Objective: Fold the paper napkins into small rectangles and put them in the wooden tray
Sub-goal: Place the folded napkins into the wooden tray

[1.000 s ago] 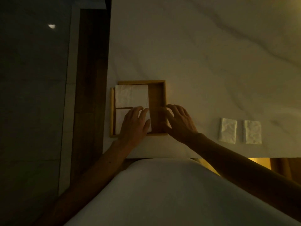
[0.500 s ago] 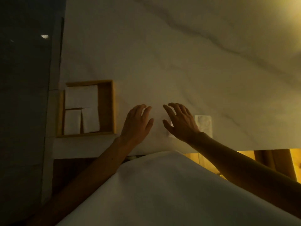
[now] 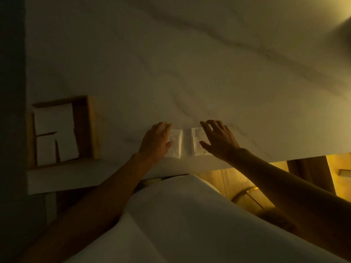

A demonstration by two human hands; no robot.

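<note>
Two folded white napkins lie side by side near the marble table's front edge. My left hand (image 3: 156,140) rests flat over the left napkin (image 3: 176,143), fingers spread. Over the right napkin (image 3: 197,141) my right hand (image 3: 218,139) hovers or touches with fingers apart; neither hand grips anything. At the far left stands the wooden tray (image 3: 95,130), square, with three folded napkins (image 3: 55,118) lying in its left part and bare wood on its right side.
The white marble table top (image 3: 190,73) stretches far and to the right. Its front edge runs just below the napkins. Below the edge are my white garment (image 3: 180,224) and a lit wooden floor (image 3: 237,179). Dark wall at left.
Both hands left the tray and moved right to the two loose napkins. The view swung right, so the tray now sits at the far left.
</note>
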